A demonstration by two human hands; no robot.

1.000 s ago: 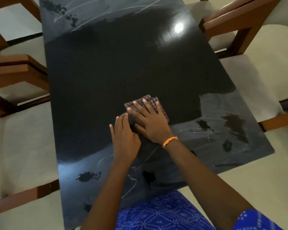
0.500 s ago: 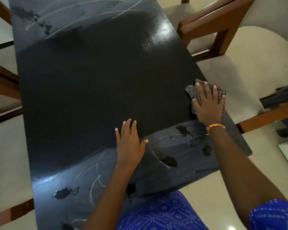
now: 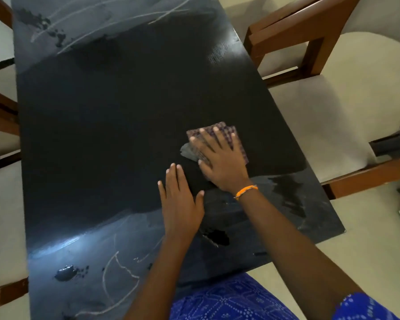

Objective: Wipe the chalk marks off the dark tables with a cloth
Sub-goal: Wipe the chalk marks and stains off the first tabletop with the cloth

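A long dark table (image 3: 106, 125) fills the view, its middle wiped black. White chalk marks (image 3: 120, 276) curl across the near left end, and more chalk lines (image 3: 116, 21) streak the far end. My right hand (image 3: 219, 162), with an orange band at the wrist, presses flat on a folded checked cloth (image 3: 231, 132) right of the table's middle. My left hand (image 3: 180, 204) lies flat on the table just beside it, fingers spread, holding nothing.
Wooden chairs with cream seats stand along both sides: one at the right (image 3: 333, 93), another at the left edge (image 3: 0, 121). Dark wet blotches (image 3: 66, 273) dot the near end. My blue patterned garment (image 3: 229, 301) is at the near edge.
My right hand slid the cloth from the table's middle out to the right edge, then back toward the middle. My left hand stayed flat on the table.
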